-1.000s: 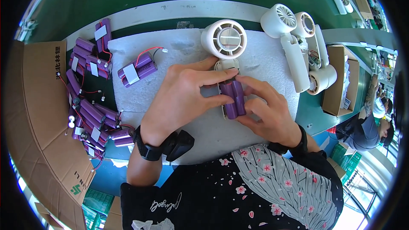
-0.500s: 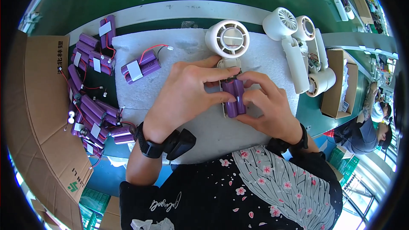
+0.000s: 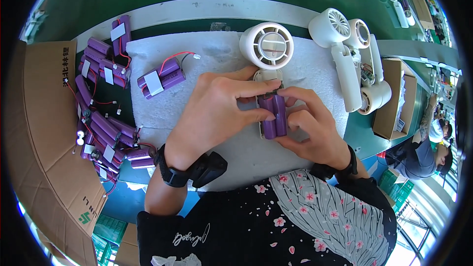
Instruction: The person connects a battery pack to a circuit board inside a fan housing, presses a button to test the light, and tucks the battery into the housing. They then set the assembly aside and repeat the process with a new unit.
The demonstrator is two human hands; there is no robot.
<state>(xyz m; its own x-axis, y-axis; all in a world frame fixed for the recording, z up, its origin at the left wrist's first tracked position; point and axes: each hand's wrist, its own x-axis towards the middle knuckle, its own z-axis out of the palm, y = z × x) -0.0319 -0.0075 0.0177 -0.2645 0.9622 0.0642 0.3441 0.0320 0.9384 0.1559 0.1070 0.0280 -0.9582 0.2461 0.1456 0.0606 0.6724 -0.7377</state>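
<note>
Head view: both hands meet over a white foam pad [image 3: 197, 64] spread on a green workbench [image 3: 148, 0]. The left hand [image 3: 217, 108] has its fingers curled round a purple battery pack [image 3: 273, 116], thumb below and forefinger along the top end, gripping it from the left. The right hand [image 3: 310, 128] is closed on the same pack from the right and underneath, its fingertips against the cells. The pack, two cylindrical cells side by side, sits in the open handle of a white handheld fan [image 3: 266, 47], whose round grilled head lies just above the hands near the pad's far edge.

A second purple battery pack with a white label and red lead [image 3: 160, 80] lies on the pad towards its left far corner, well apart from the hands. Off the pad's left edge, a heap of similar battery packs [image 3: 106, 118] rests on the bench beside a flattened cardboard box [image 3: 44, 133]. At the pad's right edge lie several assembled white fans [image 3: 352, 64], touching one another. Further right stands an open carton [image 3: 389, 98].
</note>
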